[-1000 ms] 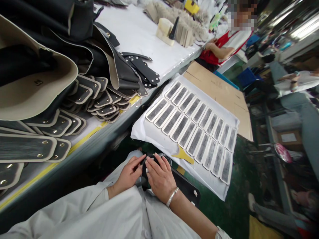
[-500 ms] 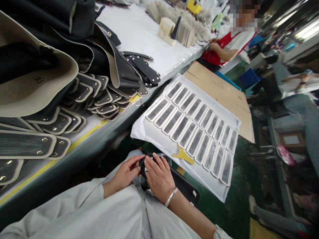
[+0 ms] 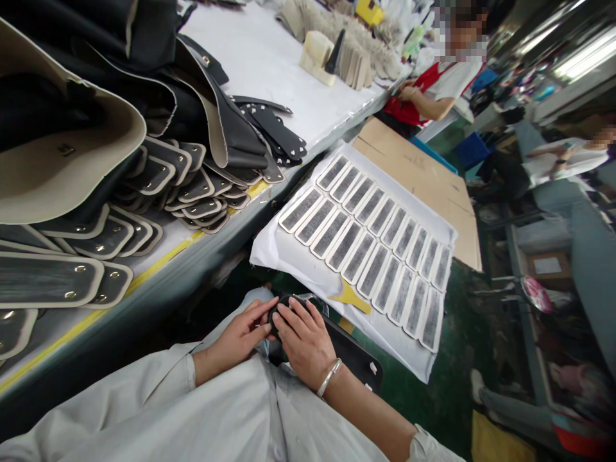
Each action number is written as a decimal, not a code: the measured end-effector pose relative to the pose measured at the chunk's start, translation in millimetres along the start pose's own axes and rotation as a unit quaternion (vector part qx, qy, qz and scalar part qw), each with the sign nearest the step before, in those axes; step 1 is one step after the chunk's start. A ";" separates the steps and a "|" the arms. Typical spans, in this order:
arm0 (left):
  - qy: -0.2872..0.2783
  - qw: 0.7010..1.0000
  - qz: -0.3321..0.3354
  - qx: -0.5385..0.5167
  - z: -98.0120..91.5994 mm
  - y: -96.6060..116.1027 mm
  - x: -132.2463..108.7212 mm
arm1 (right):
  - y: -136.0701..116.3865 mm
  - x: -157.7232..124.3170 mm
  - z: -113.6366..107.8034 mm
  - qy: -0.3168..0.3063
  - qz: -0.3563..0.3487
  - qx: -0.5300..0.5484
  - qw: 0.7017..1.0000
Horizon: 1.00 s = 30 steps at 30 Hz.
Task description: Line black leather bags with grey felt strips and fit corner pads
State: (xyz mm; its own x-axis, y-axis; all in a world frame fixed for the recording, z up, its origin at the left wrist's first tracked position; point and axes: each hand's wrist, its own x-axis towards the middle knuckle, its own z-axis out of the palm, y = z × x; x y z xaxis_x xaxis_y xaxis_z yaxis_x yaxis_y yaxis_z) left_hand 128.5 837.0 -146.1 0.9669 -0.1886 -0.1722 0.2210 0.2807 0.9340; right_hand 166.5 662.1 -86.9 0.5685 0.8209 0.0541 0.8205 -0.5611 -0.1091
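Note:
Low in front of my body, a black leather-like piece [image 3: 289,300] is bent between my hands; most of it is hidden by my fingers. My left hand [image 3: 240,330] pinches its left edge between thumb and fingers. Over its top curve the fingers of my right hand [image 3: 304,337], held close together, with the thumb out of sight. A broad black strip [image 3: 353,353] with small white bits at its end shows beyond my right wrist; I cannot tell whether it is the same piece.
Bevelled black pieces with pale rims [image 3: 48,277] and black bags [image 3: 103,160] crowd the table on the left. Black straps [image 3: 276,131] lie further along. To the right, a white-covered board [image 3: 269,253] bears rows of dark panels and a yellow tool [image 3: 353,296]. A co-worker [image 3: 433,96] sits beyond.
The view has shifted slightly. The fingers of my right hand have drawn closer together over the black piece, while my left hand keeps its pinch.

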 end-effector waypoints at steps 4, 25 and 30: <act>0.037 0.997 0.011 0.062 4.8 4.3 2.2 | -0.6 0.9 0.0 -0.007 -0.003 -0.015 1.000; 0.069 0.984 -0.103 -0.127 10.4 12.1 5.7 | 0.9 8.3 -8.3 0.051 0.072 0.119 0.989; 0.067 0.985 -0.097 -0.129 10.9 11.1 5.3 | 9.2 30.8 -16.7 -0.005 0.065 0.087 0.994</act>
State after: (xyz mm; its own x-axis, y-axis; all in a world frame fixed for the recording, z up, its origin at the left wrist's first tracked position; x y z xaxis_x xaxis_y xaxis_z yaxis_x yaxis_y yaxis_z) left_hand 134.7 828.9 -133.2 0.9073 -0.1409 -0.3961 0.4121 0.4846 0.7716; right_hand 192.5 680.4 -69.7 0.6676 0.7443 0.0194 0.7172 -0.6359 -0.2848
